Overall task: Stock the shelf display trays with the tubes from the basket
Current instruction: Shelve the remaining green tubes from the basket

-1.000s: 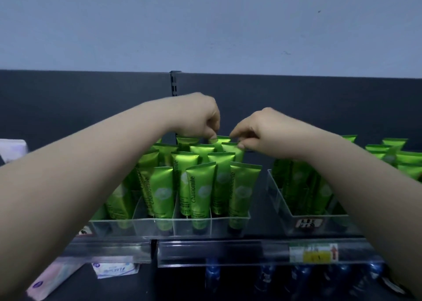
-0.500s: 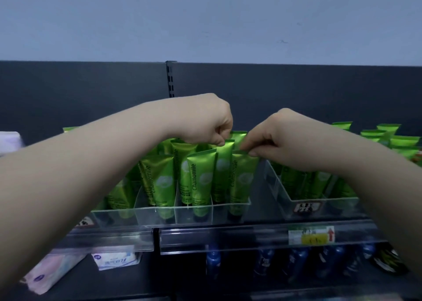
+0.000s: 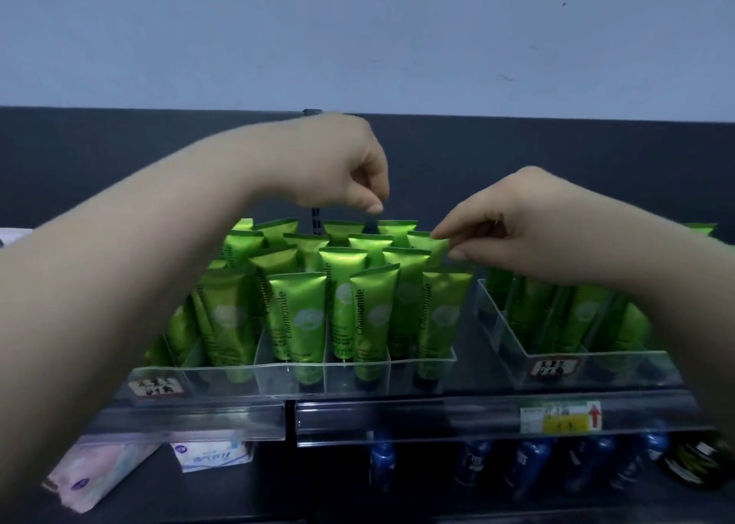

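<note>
The right hand [image 3: 517,225] is pinching the top of a glossy green plastic tube [image 3: 425,245] in the clear acrylic tray [image 3: 358,376]; the left hand [image 3: 338,169] is hovering curled, empty. Neighbouring tubes [image 3: 298,316] are standing upright.

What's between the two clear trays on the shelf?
Nothing. The head view shows only a bare strip of dark shelf between the left tray and the right tray.

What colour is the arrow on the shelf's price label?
The arrow is red; head view shows it.
</note>
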### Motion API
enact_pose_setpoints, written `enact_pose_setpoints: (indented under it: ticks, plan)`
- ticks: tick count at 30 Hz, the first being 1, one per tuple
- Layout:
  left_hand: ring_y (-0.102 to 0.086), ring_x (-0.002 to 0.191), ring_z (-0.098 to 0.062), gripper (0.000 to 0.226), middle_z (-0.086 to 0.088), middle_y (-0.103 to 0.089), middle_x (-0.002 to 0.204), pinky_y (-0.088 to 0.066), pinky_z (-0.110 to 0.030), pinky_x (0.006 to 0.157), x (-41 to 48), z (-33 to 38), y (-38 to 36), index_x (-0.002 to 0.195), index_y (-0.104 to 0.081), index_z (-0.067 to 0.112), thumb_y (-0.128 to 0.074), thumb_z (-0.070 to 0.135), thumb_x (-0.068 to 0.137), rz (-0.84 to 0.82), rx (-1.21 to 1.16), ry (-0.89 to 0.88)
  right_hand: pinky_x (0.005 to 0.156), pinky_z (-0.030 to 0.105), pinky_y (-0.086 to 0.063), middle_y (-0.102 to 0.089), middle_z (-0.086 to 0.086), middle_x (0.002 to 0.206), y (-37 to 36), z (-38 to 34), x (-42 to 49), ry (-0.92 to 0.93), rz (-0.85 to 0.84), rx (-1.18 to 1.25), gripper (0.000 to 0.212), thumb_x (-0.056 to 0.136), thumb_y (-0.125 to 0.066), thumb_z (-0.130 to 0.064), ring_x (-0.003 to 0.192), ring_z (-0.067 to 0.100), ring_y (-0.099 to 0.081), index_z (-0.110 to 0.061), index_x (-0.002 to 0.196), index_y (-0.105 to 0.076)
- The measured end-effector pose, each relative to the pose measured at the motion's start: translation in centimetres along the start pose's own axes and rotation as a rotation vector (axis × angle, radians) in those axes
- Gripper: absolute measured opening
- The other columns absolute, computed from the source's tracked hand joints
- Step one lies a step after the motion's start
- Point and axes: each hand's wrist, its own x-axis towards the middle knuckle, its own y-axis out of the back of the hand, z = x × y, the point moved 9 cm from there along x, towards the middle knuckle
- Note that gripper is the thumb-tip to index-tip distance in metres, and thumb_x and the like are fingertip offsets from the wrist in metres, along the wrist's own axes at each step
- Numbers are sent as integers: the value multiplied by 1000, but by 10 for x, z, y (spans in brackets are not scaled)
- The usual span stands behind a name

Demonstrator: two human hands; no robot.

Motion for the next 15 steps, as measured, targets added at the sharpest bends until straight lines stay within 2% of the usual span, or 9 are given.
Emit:
enact_pose_setpoints:
  ticks: [2,4,8,11,13,15]
  plan:
    - [-58,73,17,7,29,-63,68,-49,-18,70,-10,-17,5,84,-72,28,-73,32,79,-20,-24,45,80,25,-49,-72,-13,87,6,-11,7,33,36,5,23,81,-68,-25,81,1,-63,-26,104,-73]
    - [-61,68,8,5,23,-66,69,-51,-23,68,-20,-18,-6,79,-72,29,-72,33,78,-102,-39,37,79,22,-48,-73,-11,88,3,-25,15,76,32,14,23,82,-68,-25,82,0,-62,-26,104,-73]
    - [-58,63,6,8,21,-63,63,-46,-15,60,-32,-10,-33,77,-70,27,-73,35,78,-194,-7,11,78,23,-48,-71,-11,86,-20,-52,29,145,-42,-6,20,84,-67,-26,76,2,-60,-27,104,-72]
    - [-55,61,-3,10,11,-63,67,-46,-24,63,-32,-8,-42,81,-70,19,-70,29,81,-181,67,-3,77,24,-47,-61,-18,73,-37,-57,36,152,-102,-70,20,87,-63,-24,65,-4,-51,-31,103,-72]
    - [-53,60,-4,10,8,-63,68,-44,-25,62,-32,-8,-41,83,-70,18,-69,28,82,-156,82,-9,75,23,-46,-53,-21,68,-41,-55,38,141,-121,-88,20,88,-61,-23,61,-9,-46,-32,102,-72]
    - [-53,60,-4,11,7,-62,68,-44,-24,61,-33,-8,-39,80,-69,17,-69,29,82,-146,76,-15,76,24,-48,-54,-21,68,-42,-54,38,127,-127,-77,20,88,-61,-21,62,-9,-48,-31,101,-72]
